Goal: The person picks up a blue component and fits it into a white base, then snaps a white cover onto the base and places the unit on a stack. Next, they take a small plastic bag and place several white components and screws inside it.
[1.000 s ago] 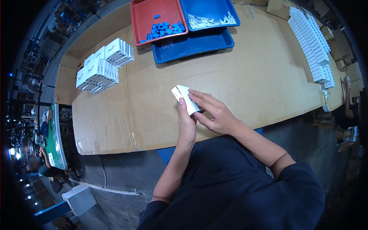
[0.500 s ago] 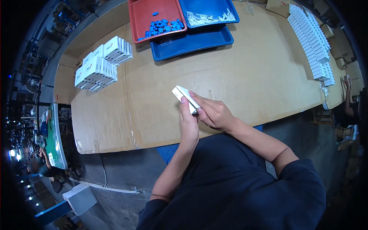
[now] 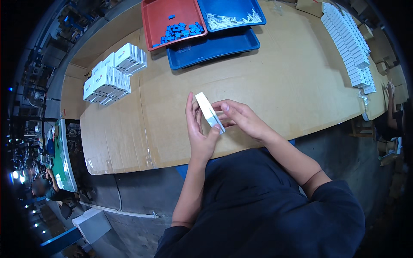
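Observation:
A flat white rectangular case [image 3: 207,109] stands tilted on its narrow edge above the middle of the cardboard-covered table. My left hand [image 3: 201,133] is closed on it, the thumb against the near end and the fingers along the left face. My right hand [image 3: 245,120] is beside the right face with thumb and fingers apart; its fingertips come close to the case, and I cannot tell whether they touch it.
Stacked white cases [image 3: 109,77] stand at the left, with long rows of them [image 3: 346,43] at the far right. Beyond my hands are a red tray [image 3: 150,26] of blue plastic parts, a blue tray [image 3: 262,13] of thin white pieces, and another blue tray [image 3: 215,55] below them.
The white case has turned more upright in my left hand, whose fingers moved round to its left side. My right hand has loosened from the case and spread its fingers.

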Demonstrator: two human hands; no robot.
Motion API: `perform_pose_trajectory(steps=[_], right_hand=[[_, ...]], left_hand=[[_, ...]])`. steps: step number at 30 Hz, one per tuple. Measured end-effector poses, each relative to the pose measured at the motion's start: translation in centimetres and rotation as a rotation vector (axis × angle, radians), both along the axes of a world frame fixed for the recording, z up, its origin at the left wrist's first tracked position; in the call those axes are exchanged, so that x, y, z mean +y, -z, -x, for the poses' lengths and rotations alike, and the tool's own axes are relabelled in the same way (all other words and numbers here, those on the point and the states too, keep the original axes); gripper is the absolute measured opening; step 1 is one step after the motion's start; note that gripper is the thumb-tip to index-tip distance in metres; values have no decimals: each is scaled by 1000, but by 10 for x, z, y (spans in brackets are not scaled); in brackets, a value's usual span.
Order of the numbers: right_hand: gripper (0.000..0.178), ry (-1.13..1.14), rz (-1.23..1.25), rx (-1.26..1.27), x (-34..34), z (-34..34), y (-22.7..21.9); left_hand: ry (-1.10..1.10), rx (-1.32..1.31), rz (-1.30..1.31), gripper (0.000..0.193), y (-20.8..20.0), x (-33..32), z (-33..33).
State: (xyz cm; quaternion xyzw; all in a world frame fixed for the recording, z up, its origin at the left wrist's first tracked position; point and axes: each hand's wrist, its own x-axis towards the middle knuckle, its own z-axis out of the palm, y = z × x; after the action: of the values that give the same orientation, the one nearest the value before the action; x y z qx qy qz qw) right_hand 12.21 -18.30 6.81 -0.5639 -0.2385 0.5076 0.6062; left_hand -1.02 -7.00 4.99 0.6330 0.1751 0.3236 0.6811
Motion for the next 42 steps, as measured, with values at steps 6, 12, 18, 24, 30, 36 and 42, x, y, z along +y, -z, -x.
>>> perform_pose_trajectory(steps=[6,12,18,24,30,36,42], right_hand=[[50,18,-118,18,-2,7,-10],[59,81,-379,-226,1,26,0],[47,142,-305,-550,-2,44,-6],[52,161,-394,-682,-3,51,-1],[47,180,-430,-757,-4,51,1],[45,141,-448,-679,-3,55,1],[39,203,-365,-252,9,49,-10]], left_hand=[[69,-26,-77,103,3,-3,-5],[18,-84,315,78,-6,-17,-13],[-115,-156,145,83,-5,-21,-18],[-105,-210,79,90,-7,-21,-15],[-93,-195,45,94,-5,-19,-15],[-160,-216,93,100,-9,-24,-12],[-192,-233,2,108,-7,-11,-11]])
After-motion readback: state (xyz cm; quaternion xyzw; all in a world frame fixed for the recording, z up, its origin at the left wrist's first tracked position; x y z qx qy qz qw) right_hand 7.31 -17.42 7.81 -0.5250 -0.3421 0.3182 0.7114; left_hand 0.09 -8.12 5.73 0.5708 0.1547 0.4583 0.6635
